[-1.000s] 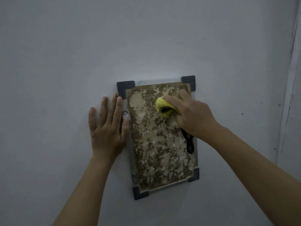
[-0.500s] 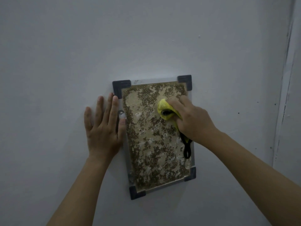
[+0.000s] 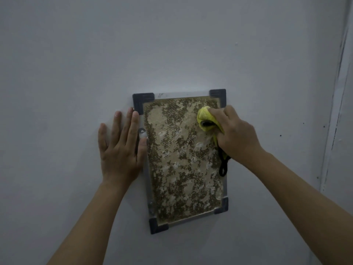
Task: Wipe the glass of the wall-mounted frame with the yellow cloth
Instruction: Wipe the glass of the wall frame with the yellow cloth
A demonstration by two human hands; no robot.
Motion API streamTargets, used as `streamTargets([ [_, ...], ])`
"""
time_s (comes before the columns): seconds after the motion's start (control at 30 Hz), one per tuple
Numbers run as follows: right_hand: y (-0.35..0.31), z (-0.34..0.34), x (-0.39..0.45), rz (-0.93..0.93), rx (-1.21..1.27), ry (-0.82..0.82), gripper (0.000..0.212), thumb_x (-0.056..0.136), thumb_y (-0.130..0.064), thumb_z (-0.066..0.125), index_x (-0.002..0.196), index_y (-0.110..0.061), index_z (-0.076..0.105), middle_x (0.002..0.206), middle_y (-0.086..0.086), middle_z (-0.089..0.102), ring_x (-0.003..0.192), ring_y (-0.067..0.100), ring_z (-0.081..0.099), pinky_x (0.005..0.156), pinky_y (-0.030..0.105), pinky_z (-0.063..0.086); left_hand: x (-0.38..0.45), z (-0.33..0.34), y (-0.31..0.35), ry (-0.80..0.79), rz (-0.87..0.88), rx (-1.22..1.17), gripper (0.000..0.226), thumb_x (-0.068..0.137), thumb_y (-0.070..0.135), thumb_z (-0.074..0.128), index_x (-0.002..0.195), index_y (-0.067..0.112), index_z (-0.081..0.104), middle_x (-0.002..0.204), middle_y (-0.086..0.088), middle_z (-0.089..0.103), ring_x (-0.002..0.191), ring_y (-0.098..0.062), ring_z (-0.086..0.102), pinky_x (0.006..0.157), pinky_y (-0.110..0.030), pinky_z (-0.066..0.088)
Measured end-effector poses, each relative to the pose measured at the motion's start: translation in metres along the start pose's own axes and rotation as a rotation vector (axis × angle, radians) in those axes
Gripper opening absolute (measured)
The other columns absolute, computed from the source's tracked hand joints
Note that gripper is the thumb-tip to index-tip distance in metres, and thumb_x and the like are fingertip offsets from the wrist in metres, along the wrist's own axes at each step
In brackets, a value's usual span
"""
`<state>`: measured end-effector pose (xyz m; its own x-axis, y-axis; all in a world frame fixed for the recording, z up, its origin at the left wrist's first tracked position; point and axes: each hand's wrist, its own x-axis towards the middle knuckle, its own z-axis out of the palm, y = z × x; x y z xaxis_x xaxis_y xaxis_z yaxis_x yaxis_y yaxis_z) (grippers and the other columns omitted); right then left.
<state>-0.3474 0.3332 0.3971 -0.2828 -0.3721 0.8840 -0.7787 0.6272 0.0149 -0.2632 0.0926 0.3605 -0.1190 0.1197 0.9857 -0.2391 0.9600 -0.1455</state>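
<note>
A wall-mounted frame with dark corner pieces hangs slightly tilted on the grey wall; its glass covers a mottled brown and beige picture. My right hand grips a bunched yellow cloth and presses it on the glass near the upper right corner. A black cord loop dangles from the cloth below that hand. My left hand lies flat on the wall, fingers straight, its thumb side touching the frame's left edge.
A plain grey wall fills the view. At the far right runs a vertical corner or door-frame edge with scuffed paint. A small round fixing sits on the frame's left rail by my left thumb.
My right hand has carried the yellow cloth toward the frame's upper right corner. My left hand stays flat against the frame's left edge.
</note>
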Motion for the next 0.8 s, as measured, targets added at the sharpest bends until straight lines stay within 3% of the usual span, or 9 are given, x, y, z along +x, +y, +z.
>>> streamTargets([
  [0.1,0.01,-0.01,-0.002,-0.079,-0.022,-0.055,0.04,0.076,0.0,0.061,0.116,-0.004,0.056,0.092,0.022,0.053,0.053,0.02,0.037,0.046,0.018,0.025,-0.001,-0.002,0.0,-0.001,0.002,-0.001,0.053,0.094,0.031,0.029,0.14,0.005,0.025,0.145,-0.008,0.028,0.136,-0.024,0.021,0.111,-0.043,0.006],
  [0.27,0.023,-0.016,0.012,0.073,-0.006,0.092,0.035,0.083,-0.008,0.049,0.118,-0.006,0.05,0.096,0.019,0.051,0.056,0.024,0.039,0.046,0.023,0.021,-0.001,-0.003,0.001,0.004,0.013,0.0,0.052,0.095,0.03,0.028,0.14,0.005,0.024,0.145,-0.008,0.027,0.136,-0.024,0.021,0.111,-0.043,0.006],
  [0.37,0.017,-0.007,0.009,0.05,-0.024,0.123,0.039,0.081,-0.013,0.044,0.118,-0.004,0.051,0.092,0.022,0.05,0.052,0.022,0.036,0.045,0.018,0.019,-0.001,-0.001,0.0,0.004,0.01,0.009,0.052,0.095,0.03,0.029,0.141,0.004,0.024,0.145,-0.009,0.028,0.135,-0.025,0.022,0.112,-0.043,0.005],
  [0.53,0.018,0.003,-0.012,-0.006,-0.032,0.014,0.04,0.077,-0.001,0.065,0.116,-0.001,0.054,0.086,0.024,0.05,0.05,0.021,0.034,0.044,0.024,0.029,-0.001,0.0,0.0,-0.001,0.003,0.016,0.052,0.095,0.03,0.029,0.14,0.003,0.026,0.145,-0.011,0.032,0.135,-0.026,0.024,0.111,-0.045,0.008],
  [0.63,0.022,-0.002,-0.014,-0.004,-0.029,-0.012,0.038,0.079,-0.002,0.062,0.116,-0.003,0.054,0.087,0.022,0.05,0.049,0.026,0.04,0.044,0.024,0.028,-0.001,-0.001,0.001,0.004,0.003,0.01,0.052,0.095,0.03,0.029,0.14,0.003,0.026,0.145,-0.01,0.031,0.135,-0.026,0.024,0.111,-0.045,0.008],
  [0.8,0.018,-0.008,0.008,0.07,0.017,0.144,0.036,0.084,-0.011,0.048,0.12,-0.004,0.05,0.095,0.021,0.051,0.053,0.026,0.041,0.047,0.027,0.028,-0.001,-0.004,0.002,-0.007,-0.007,-0.005,0.053,0.095,0.031,0.029,0.14,0.003,0.026,0.145,-0.009,0.028,0.136,-0.024,0.022,0.112,-0.042,0.005],
])
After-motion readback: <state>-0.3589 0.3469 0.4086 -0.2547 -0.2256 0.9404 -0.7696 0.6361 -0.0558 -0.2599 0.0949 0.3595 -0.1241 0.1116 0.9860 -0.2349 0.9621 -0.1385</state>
